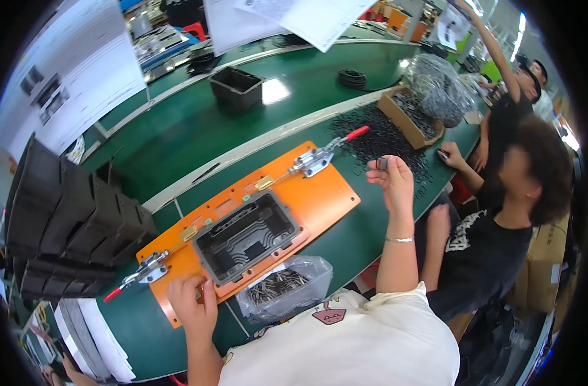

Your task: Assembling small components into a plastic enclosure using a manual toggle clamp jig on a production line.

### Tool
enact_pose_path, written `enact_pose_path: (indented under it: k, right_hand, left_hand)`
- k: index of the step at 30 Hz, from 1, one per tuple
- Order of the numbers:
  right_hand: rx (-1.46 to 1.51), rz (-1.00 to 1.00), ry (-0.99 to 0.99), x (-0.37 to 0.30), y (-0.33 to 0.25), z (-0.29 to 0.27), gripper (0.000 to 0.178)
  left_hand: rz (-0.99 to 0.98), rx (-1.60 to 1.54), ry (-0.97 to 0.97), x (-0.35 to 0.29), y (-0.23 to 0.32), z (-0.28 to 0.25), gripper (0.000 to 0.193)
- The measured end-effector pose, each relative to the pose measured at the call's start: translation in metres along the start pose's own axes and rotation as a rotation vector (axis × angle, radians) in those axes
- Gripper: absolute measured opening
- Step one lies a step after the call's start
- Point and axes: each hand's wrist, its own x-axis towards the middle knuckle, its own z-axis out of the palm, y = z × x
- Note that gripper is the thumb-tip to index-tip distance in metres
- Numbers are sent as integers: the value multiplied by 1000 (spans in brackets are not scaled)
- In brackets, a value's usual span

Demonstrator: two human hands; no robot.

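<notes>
At the orange plate's (329, 196) near edge is the left hand (192, 307), fingers curled, whether on anything I cannot tell; beside that edge lies a plastic bag (318, 270) of small metal pieces (278, 286); on the plate's middle sits an open grey housing (248, 231); off its right end, well apart from the left, the right hand (395, 183) pinches a small dark piece (383, 163); past its far right corner lie thin black parts (355, 138) and a carton (395, 121); beyond its far edge stands a black bin (242, 98).
</notes>
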Motion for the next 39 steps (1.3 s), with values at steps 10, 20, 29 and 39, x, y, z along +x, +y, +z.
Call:
enact_pose_path:
  k: [10,20,29,39]
  right_hand:
    - [-389,-271,-907,-125,-36,156,11]
    - [199,263,-1089,-132,-28,174,19]
    - [319,289,-992,-134,-17,171,19]
    - [229,165,-1047,-138,-23,176,21]
  left_hand:
    - [24,-641,-238,31,69,-4,40]
    - [-271,-1164,-51,18,54,16,23]
    - [-378,-1372,-63,16,42,19,20]
    - [-487,-1616,-309,10,40,20,13]
